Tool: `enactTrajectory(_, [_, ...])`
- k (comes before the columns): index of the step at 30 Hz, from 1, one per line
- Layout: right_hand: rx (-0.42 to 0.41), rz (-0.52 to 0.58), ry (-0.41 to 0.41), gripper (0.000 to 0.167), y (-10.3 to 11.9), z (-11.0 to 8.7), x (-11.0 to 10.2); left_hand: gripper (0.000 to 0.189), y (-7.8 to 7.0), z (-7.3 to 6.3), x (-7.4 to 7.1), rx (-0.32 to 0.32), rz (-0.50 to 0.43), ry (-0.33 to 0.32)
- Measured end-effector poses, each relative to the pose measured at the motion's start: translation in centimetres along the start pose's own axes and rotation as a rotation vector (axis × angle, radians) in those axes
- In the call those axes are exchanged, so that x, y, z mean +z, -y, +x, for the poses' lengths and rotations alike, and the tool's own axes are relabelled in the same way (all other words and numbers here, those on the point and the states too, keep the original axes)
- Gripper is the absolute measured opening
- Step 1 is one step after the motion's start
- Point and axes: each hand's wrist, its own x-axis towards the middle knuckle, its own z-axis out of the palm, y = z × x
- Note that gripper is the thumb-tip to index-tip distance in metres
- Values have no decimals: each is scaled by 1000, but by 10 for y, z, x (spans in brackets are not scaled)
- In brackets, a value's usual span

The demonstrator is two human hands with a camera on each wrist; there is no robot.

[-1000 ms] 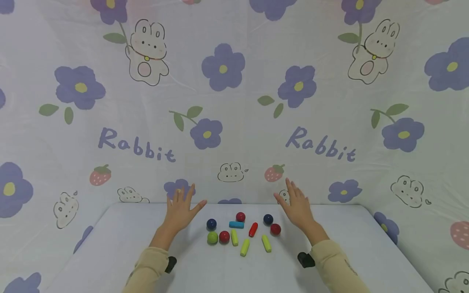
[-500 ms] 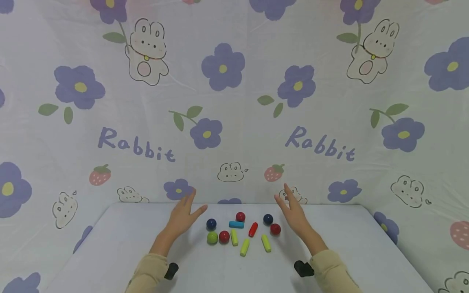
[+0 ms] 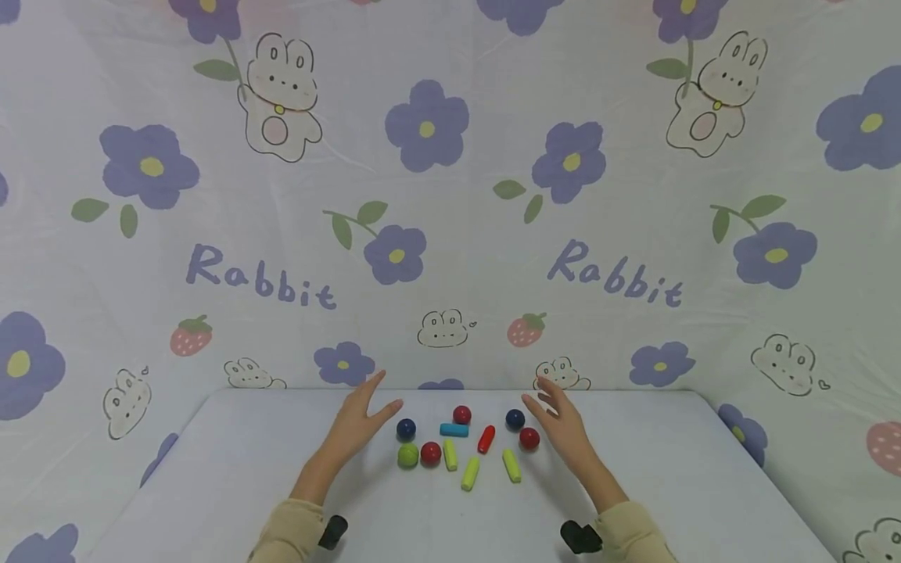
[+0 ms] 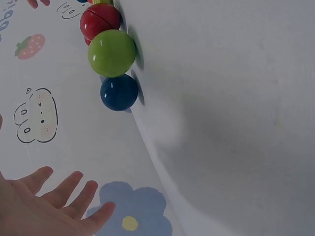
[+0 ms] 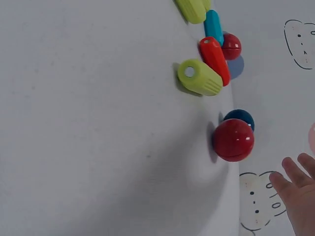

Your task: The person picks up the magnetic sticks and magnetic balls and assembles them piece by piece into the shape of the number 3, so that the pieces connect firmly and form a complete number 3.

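My left hand (image 3: 354,426) hovers over the table's left side with spread fingers and holds nothing. Closest to it are a dark blue ball (image 4: 119,92), a green ball (image 4: 112,53) and a red ball (image 4: 100,21). On the other side, my right hand (image 3: 568,428) hangs in the air, fingers loosely bent and nothing in them. Beside it lie a second red ball (image 5: 233,140) and a dark blue ball (image 3: 515,420). Between the hands are a blue stick (image 3: 454,430), a red stick (image 5: 214,61), several short yellow-green sticks (image 3: 470,474) and a third red ball (image 3: 461,414).
The white table (image 3: 394,524) reaches back to a cloth (image 3: 450,195) printed with flowers and rabbits. Beige sleeves cover both forearms, and a black wrist device (image 3: 334,532) shows on the left, another black device (image 3: 580,537) on the right.
Both hands have come lower and a little nearer to the balls and sticks. Their fingers are less spread upward than before. The balls and sticks lie where they were.
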Motion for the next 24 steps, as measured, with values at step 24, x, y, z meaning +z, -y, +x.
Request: enactTrajectory(24, [46,147,4,63,-25,-27,9,83,-16,-17,27,-5,-201,31])
